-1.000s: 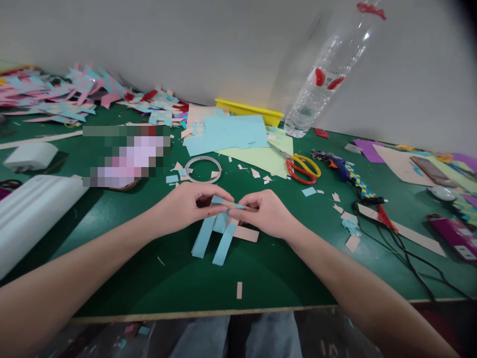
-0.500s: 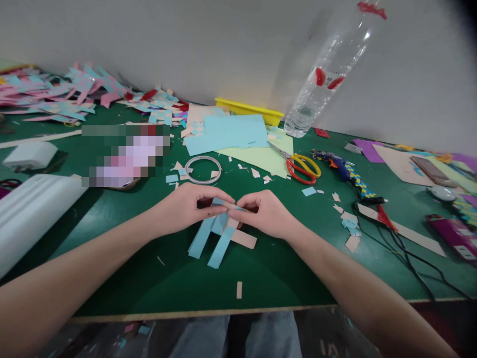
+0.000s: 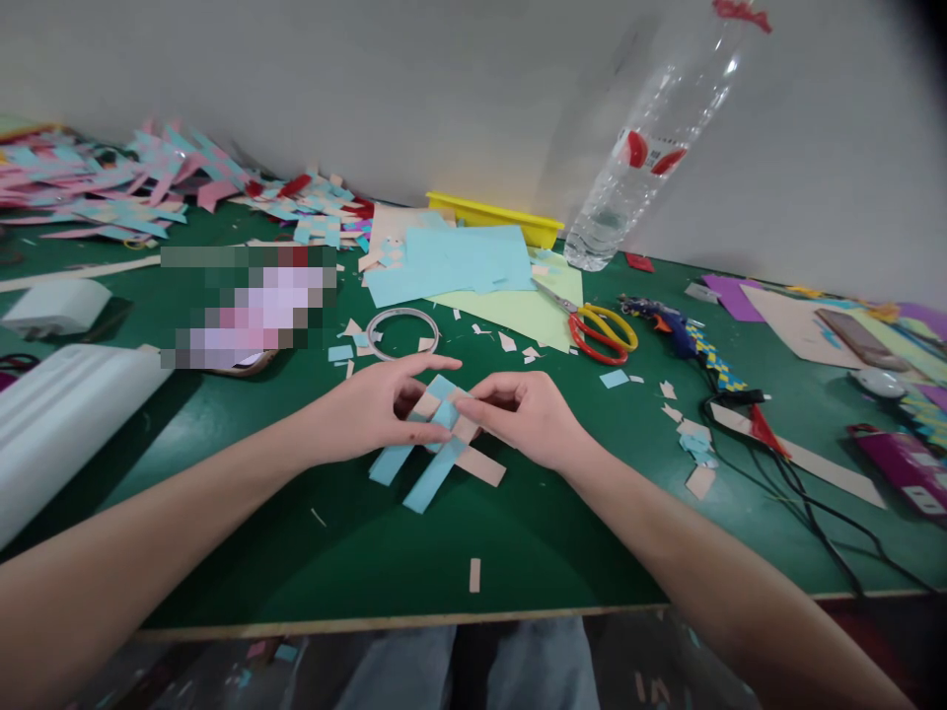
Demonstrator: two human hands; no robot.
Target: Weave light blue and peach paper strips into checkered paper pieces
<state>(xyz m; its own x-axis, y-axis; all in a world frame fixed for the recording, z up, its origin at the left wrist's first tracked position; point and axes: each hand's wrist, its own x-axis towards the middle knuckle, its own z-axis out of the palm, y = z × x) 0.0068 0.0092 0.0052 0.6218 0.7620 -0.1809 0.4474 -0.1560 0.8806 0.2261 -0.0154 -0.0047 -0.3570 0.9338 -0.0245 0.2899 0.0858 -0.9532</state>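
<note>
Blue and pale pink paper strips, interlaced into a small woven piece (image 3: 444, 414), are held just above the green table. Two blue ends point down toward me and a pink end sticks out to the right. My left hand (image 3: 377, 406) grips the woven piece at its left side, thumb on top, index finger stretched out above it. On the right edge, my right hand (image 3: 522, 414) pinches the paper between thumb and fingers. The fingers beneath the paper are partly hidden. Beyond the left hand lies a roll of tape (image 3: 403, 355).
Scissors (image 3: 603, 330) lie right of blue sheets (image 3: 459, 261). A plastic bottle (image 3: 643, 158) leans against the wall. Woven paper pieces (image 3: 133, 177) are heaped at the back left. A white charger (image 3: 55, 306) sits at left, black cables (image 3: 799, 483) at right. Paper scraps are scattered about.
The woven piece has tilted flatter, so its checkered face shows more. My left index finger has lifted off the paper and straightened; my right hand keeps its pinch.
</note>
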